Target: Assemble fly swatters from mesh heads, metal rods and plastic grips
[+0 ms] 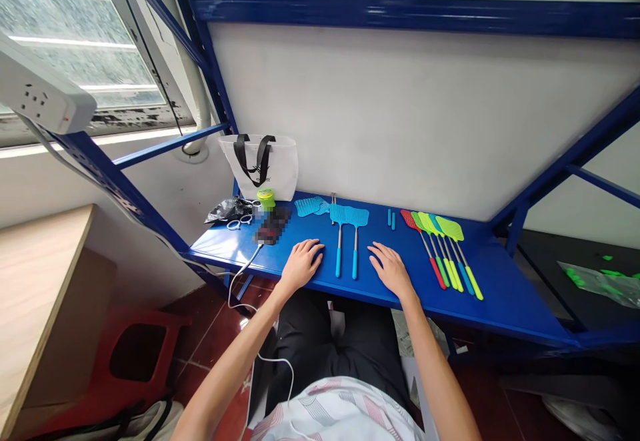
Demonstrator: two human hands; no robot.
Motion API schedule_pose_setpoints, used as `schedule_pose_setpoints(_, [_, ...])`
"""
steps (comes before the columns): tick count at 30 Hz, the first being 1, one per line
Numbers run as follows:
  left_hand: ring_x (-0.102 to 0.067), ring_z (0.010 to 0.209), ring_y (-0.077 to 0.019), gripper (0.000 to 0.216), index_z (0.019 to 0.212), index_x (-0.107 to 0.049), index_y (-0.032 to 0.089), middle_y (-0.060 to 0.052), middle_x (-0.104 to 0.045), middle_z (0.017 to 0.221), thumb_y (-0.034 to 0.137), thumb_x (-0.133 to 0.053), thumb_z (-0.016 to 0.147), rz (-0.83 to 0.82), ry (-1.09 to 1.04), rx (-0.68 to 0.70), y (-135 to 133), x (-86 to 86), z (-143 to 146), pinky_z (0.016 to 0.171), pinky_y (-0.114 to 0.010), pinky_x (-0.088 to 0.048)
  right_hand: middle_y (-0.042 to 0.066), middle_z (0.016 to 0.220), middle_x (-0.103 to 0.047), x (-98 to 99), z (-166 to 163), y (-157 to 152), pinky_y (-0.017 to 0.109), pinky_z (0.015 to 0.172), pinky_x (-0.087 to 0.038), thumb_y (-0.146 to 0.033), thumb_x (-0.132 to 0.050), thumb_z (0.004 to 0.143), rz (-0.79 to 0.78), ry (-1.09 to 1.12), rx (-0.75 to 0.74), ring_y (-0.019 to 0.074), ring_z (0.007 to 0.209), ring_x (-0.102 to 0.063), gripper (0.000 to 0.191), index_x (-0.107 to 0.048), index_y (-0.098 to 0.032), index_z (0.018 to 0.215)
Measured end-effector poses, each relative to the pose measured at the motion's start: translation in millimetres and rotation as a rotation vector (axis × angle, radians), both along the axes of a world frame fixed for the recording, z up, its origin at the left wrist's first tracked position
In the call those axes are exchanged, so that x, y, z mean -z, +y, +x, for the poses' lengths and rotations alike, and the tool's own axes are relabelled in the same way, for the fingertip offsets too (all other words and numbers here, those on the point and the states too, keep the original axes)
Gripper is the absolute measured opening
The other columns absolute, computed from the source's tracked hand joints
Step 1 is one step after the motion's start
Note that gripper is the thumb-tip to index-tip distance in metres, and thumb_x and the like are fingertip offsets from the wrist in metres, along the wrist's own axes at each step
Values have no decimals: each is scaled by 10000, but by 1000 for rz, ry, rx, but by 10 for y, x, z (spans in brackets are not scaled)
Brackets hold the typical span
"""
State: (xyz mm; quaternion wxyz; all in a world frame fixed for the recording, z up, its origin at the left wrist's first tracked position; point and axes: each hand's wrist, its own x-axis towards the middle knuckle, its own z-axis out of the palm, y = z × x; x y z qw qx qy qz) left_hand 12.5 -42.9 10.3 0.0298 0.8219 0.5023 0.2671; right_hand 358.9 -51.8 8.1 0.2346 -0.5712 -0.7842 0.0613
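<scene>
My left hand [302,264] lies on the blue table with its fingers stretched out, holding nothing. On the other side, my right hand [390,267] rests flat with its fingers apart. Between them lie two blue fly swatters [355,237] with metal shafts and blue handles. Behind these, loose blue swatter heads [311,206] overlap, with thin metal rods [333,198] beside them. Two short blue handles [391,219] lie beyond my right hand. Farther right, a row of assembled fly swatters [447,247] in red, green, yellow and blue is fanned out.
A white bag [280,167] with black straps stands at the back left. Near it are a green-lidded tub [265,199], scissors [240,222], a black plastic bag [227,211] and a blurred-out dark object [273,226] on a white cable [245,267]. Blue frame posts [520,227] flank the table [510,307].
</scene>
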Motion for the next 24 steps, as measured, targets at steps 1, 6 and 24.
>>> schedule_pose_setpoints(1, [-587,1485,-324,395,1484,-701,308,-82,-675,1575,374,-473,1168,-2,1,0,-1,-2,0,1252,-546,-465,78,1654,-637,1,0,0,591,1319,-421,-499,-339,1184,-2,-1,0,300,1554,-569,535,-693,-318,1543])
schedule_pose_setpoints(6, [-590,1481,-327,393,1483,-700,295,-87,-677,1572,369,-474,1170,-5,4,2,-4,-9,-8,1247,-547,-472,82,1647,-643,-10,-15,-1,586,1315,-432,-480,-352,1183,14,-6,-1,300,1547,-577,524,-696,-318,1544])
schedule_pose_setpoints(24, [-585,1481,-328,392,1482,-693,296,-82,-673,1576,376,-465,1174,-5,9,1,-2,-2,-7,1253,-542,-462,83,1646,-642,-12,-12,5,583,1313,-425,-484,-352,1178,6,9,0,307,1541,-578,526,-702,-310,1530])
